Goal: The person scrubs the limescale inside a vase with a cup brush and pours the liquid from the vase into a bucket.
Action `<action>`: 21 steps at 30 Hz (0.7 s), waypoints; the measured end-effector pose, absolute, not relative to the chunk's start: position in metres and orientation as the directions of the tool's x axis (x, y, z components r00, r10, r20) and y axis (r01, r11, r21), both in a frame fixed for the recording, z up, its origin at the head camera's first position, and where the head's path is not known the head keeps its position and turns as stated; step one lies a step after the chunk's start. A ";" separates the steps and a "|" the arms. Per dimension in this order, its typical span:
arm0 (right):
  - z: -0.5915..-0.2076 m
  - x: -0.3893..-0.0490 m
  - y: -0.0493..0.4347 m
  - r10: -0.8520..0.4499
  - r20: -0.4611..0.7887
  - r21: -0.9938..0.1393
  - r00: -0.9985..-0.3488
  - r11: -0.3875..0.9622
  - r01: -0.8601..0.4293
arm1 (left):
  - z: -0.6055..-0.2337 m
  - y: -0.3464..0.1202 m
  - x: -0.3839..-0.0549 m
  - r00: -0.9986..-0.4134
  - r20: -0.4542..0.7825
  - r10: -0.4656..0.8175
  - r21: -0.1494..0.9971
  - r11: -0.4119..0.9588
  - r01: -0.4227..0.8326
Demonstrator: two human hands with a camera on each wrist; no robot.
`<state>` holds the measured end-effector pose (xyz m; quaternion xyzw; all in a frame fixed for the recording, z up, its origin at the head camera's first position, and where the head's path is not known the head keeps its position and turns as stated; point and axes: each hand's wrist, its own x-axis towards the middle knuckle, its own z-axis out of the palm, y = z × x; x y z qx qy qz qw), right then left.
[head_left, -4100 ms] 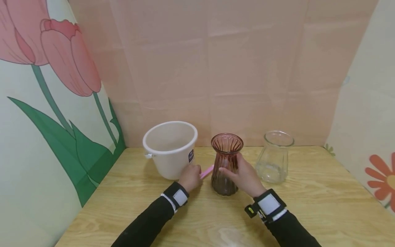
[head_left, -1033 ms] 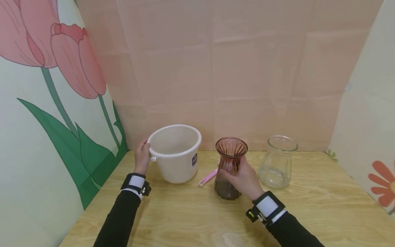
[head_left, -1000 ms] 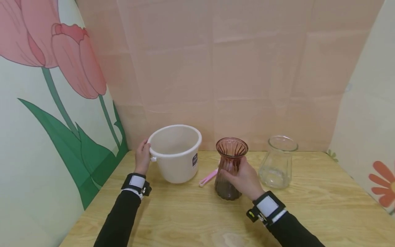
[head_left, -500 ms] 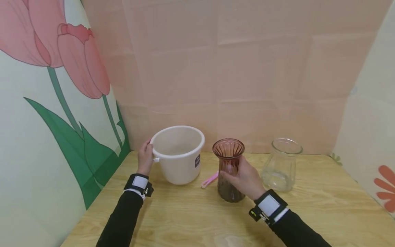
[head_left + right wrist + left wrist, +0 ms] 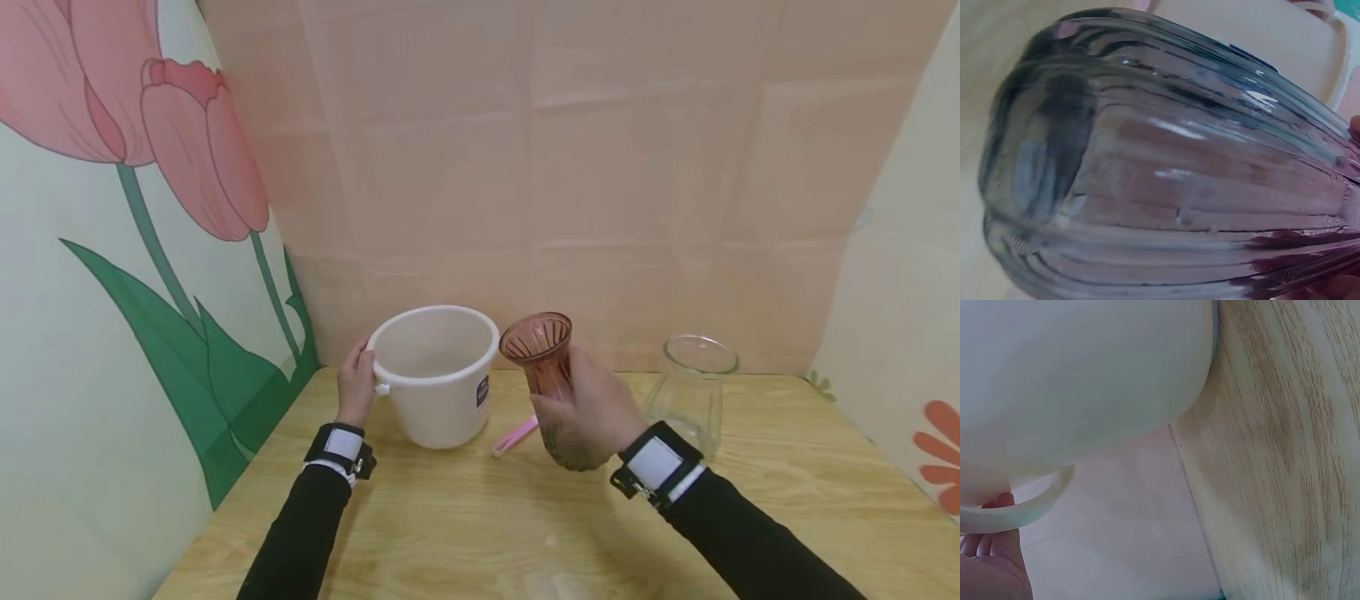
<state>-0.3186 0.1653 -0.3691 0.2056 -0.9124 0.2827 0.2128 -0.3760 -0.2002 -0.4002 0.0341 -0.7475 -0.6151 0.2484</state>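
My right hand (image 5: 600, 408) grips the ribbed purple-pink glass vase (image 5: 547, 375) around its middle. It is lifted off the table and leans left, its flared mouth close to the right rim of the white plastic bucket (image 5: 435, 412). In the right wrist view the ribbed glass (image 5: 1166, 175) fades from purple at the neck to clear grey at the base. At the bucket's left rim my left hand (image 5: 354, 387) holds on; in the left wrist view its fingers (image 5: 1007, 547) curl at the white handle (image 5: 1035, 511). The bucket stands upright on the table.
A pink strip-like plastic thing (image 5: 516, 436) lies on the table between bucket and vase, partly hidden. Behind my right hand stands a clear glass jar (image 5: 693, 396). A pink sheet (image 5: 637, 183) covers the wall behind the wooden table (image 5: 420, 533).
The left hand has gone from the pink thing to the bucket's left rim. Just now the right hand has raised the vase from the table and tipped its mouth left toward the bucket.
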 end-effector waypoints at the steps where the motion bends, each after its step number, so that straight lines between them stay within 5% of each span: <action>1: -0.365 -0.320 0.165 -0.268 0.500 -0.421 -0.824 0.756 -0.501 | -0.400 -0.200 -0.375 -0.874 0.330 -0.358 0.937 0.241 0.255; 21: -0.302 -0.353 0.152 -0.487 0.455 -0.004 -0.746 0.836 -0.549 | -0.404 -0.195 -0.376 -0.874 0.339 -0.348 0.933 0.246 0.264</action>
